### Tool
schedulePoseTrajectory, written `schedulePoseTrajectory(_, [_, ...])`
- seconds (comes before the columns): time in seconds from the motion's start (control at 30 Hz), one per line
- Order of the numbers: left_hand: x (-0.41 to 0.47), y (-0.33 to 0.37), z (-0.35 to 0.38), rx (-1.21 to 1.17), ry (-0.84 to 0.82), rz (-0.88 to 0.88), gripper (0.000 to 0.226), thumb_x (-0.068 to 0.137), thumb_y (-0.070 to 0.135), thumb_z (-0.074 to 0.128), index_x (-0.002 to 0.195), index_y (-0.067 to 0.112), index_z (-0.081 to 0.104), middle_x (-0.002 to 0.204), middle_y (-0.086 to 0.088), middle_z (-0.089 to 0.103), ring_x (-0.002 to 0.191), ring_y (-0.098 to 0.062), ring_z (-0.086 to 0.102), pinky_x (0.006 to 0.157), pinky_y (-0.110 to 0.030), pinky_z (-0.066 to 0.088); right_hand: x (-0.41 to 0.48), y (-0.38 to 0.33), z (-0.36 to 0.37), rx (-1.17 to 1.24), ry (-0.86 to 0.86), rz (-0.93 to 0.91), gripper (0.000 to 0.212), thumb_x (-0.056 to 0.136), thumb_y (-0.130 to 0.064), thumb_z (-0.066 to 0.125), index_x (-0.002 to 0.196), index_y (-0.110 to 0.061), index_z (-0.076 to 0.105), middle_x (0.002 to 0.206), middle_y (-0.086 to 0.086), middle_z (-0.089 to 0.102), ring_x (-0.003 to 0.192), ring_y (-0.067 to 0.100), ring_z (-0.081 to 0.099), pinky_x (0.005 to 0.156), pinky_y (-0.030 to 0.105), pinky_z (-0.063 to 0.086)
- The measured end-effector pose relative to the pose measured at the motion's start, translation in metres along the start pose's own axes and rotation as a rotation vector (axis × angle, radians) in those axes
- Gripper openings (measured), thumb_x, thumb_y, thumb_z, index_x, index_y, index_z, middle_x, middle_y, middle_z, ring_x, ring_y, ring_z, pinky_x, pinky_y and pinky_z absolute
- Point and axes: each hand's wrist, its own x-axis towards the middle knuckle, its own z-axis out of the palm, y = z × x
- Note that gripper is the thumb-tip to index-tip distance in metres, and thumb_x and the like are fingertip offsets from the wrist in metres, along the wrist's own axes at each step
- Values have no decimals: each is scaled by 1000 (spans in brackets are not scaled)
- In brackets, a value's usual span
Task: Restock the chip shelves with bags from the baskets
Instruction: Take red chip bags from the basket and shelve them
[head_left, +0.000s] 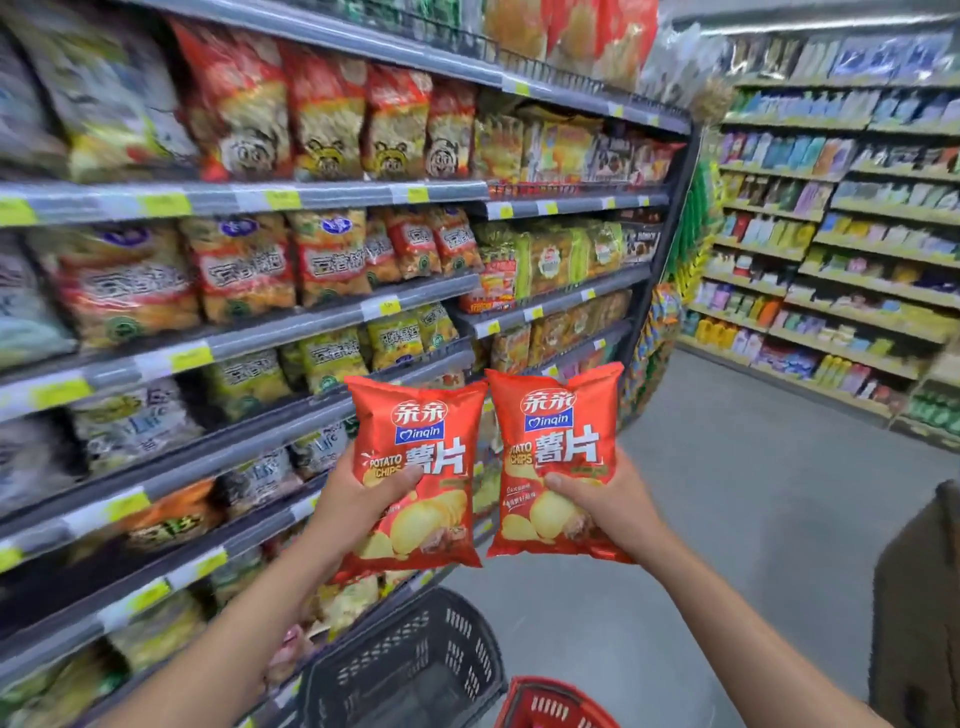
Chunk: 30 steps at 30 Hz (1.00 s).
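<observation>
Head: left hand (356, 493) holds left bag (423, 519) upright, right hand (597, 506) right bag (558, 436).

Red potato-chip bag (415, 415) and its twin (558, 410), upright side by side before stocked chip shelves (291, 338)

Supermarket aisle, self-service retail. To the left of the left hand (363, 493) and rising above it, tiered grey shelving (311, 327) packed with snack bags (239, 265), yellow price labels (283, 198) along every shelf edge; beyond the right hand (597, 501), across a grey floor (753, 467), a second run of shelves (831, 228) stocked with bottles and packets. Below both hands, a black shopping basket (415, 660) and a red basket (550, 706).
</observation>
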Motion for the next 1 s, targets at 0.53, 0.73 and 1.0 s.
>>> schedulePoseTrajectory(0.53, [-206, 59, -255, 61, 564, 63, 44, 80, 35, 86, 115, 37, 60, 97, 14, 78, 83, -3, 77, 70, -24, 60, -75, -120, 248, 41, -471, -217, 66, 57, -47, 97, 111, -31, 63, 102, -4, 78, 89, 22, 77, 81, 53, 62])
schedulePoseTrajectory(0.73, [-322, 67, -361, 81, 726, 41, 67, 71, 47, 89, 128, 32, 60, 110, 6, 79, 96, -14, 78, 91, -46, 62, -162, -165, 352, 63, -631, -262, 63, 69, -39, 93, 121, -26, 59, 103, -5, 77, 75, 17, 77, 66, 39, 64])
schedulePoseTrajectory(1.0, [-481, 79, -480, 187, 926, 19, 66, 69, 52, 91, 124, 31, 63, 107, 6, 80, 95, -15, 78, 91, -47, 61, -283, -221, 480, 163, -794, -272, 38, 80, -10, 86, 107, -17, 60, 87, 5, 77, 49, 17, 69, 43, 30, 54])
